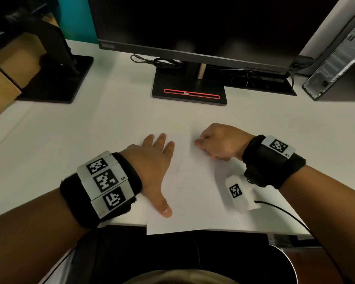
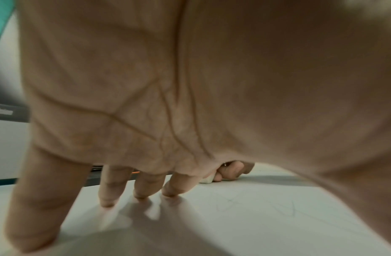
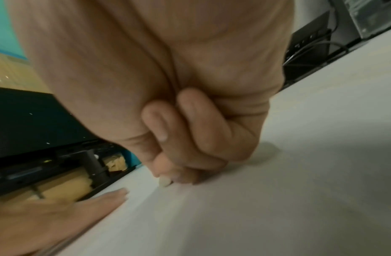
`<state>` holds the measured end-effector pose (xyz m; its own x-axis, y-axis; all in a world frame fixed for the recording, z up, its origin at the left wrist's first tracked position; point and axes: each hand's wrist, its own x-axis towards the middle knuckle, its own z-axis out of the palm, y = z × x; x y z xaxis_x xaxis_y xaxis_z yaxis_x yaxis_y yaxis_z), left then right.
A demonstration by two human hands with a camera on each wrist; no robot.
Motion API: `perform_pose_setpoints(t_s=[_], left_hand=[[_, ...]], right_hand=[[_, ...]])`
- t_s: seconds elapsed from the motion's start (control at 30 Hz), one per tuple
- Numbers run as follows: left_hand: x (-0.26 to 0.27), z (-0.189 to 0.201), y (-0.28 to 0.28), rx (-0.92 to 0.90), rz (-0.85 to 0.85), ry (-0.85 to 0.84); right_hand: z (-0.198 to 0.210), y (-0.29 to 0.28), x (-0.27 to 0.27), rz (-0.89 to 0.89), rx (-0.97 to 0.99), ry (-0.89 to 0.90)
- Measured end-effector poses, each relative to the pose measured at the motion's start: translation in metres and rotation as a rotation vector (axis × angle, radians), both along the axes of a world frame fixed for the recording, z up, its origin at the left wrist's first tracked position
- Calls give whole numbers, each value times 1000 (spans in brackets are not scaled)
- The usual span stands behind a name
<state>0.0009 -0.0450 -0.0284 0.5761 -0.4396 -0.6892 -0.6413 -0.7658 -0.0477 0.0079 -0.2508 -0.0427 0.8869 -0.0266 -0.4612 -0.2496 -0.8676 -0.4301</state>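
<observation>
Office workstation: a white desk (image 1: pixel 90 124) carries a dark monitor (image 1: pixel 193 23) on a black stand (image 1: pixel 190 93), a second stand (image 1: pixel 55 78) at left, a computer tower (image 1: pixel 336 58) at right, cables (image 1: pixel 158 62) behind the monitor, a cardboard box (image 1: pixel 12 64) at far left, and a pencil-scribbled paper (image 1: pixel 193 181) at the front edge.

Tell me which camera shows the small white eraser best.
The right wrist view: the small white eraser pokes out below the right hand's pinching fingers, its tip on the white paper sheet. The left wrist view shows a distant pale sliver; the head view hides it behind the right hand.
</observation>
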Motion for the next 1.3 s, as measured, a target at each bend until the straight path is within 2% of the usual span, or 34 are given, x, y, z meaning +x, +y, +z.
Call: perform_pose_setpoints(t_s=[0.07,0.2,0.33,0.47,0.6,0.73,0.87,1.0,1.13,1.3], left_hand=[[0,0,0,6,-1,-2],[0,0,0,8,-1,-1],[0,-1,1,7,-9,-9],[1,-1,1,8,-8,-3],[0,-1,1,2,-6,-8],[0,-1,1,0,-6,-6],[-1,-1,2,-6,-2,-3],[0,-1,1,-6,-2,0],[-1,-1,2,-5,1,-4],[0,-1,2,-11,1,-2]], right_hand=[[3,-2,4,-31,-24,-35],[1,7,-1,83,-32,1],[5,6,6,48,-45,-53],[5,15,2,173,-63,-21],[7,10,9,112,-84,-66],[3,17,3,224,-82,-36],[6,11,12,136,-98,-77],[3,19,6,238,-106,-46],[6,14,13,148,-93,-77],[1,22,6,218,-68,-53]])
